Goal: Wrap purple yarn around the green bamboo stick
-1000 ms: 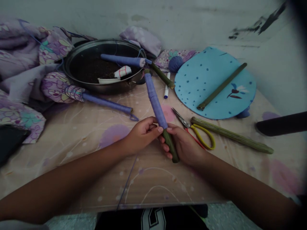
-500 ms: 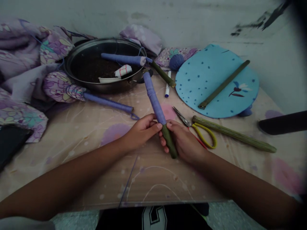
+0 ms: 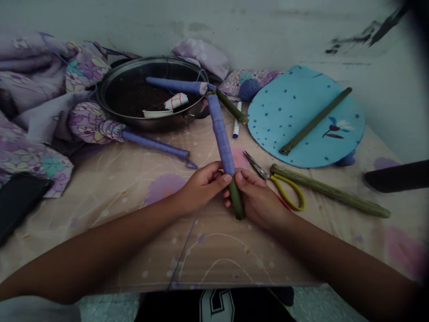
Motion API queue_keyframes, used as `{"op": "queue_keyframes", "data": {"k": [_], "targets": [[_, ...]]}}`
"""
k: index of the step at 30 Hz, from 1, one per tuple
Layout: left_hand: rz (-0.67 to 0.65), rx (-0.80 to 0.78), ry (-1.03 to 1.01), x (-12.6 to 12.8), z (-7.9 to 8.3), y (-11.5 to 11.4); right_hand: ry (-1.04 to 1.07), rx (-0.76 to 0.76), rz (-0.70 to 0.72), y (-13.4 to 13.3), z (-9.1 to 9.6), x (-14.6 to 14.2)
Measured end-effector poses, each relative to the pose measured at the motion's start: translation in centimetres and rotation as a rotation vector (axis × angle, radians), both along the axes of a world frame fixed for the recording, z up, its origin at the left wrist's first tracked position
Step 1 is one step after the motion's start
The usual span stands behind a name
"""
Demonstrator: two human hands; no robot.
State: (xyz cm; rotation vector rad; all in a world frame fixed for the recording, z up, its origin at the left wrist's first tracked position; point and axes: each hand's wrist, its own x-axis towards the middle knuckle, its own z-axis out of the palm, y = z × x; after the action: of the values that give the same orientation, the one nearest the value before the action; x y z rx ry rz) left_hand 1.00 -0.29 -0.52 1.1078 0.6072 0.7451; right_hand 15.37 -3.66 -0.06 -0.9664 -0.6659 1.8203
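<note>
Between both hands I hold a green plant stem (image 3: 236, 199), its upper length wound with purple yarn (image 3: 221, 136). My left hand (image 3: 209, 181) pinches it from the left, thumb at the lower edge of the winding. Around the bare green part close the fingers of my right hand (image 3: 256, 192), its thumb facing the left one. A loose yarn strand (image 3: 182, 252) runs over the table's front edge below my left hand. Just right of my right hand lie scissors (image 3: 279, 183) with yellow and red handles, blades apart.
Behind stands a metal pan (image 3: 110, 109) with a yarn-wrapped stick (image 3: 177, 85) across it. A cloth-headed wrapped stick (image 3: 154, 144) lies left. A blue round mat (image 3: 278, 112) bears a green stem (image 3: 315, 120); another stem (image 3: 331, 190), a marker (image 3: 237, 120) and a yarn ball (image 3: 249, 89) lie nearby.
The wrapped stem stands slightly more upright, and its lower end has shifted a little left. Both hands keep hold of it. The whole view has shifted slightly.
</note>
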Motion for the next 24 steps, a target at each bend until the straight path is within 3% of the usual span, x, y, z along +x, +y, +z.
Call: {"op": "queue_keyframes", "data": {"k": [24], "targets": [[-0.003, 0.020, 0.038, 0.07, 0.42, -0.27, 0.017, -0.053, 0.038, 0.16, 0.74, 0.40]]}}
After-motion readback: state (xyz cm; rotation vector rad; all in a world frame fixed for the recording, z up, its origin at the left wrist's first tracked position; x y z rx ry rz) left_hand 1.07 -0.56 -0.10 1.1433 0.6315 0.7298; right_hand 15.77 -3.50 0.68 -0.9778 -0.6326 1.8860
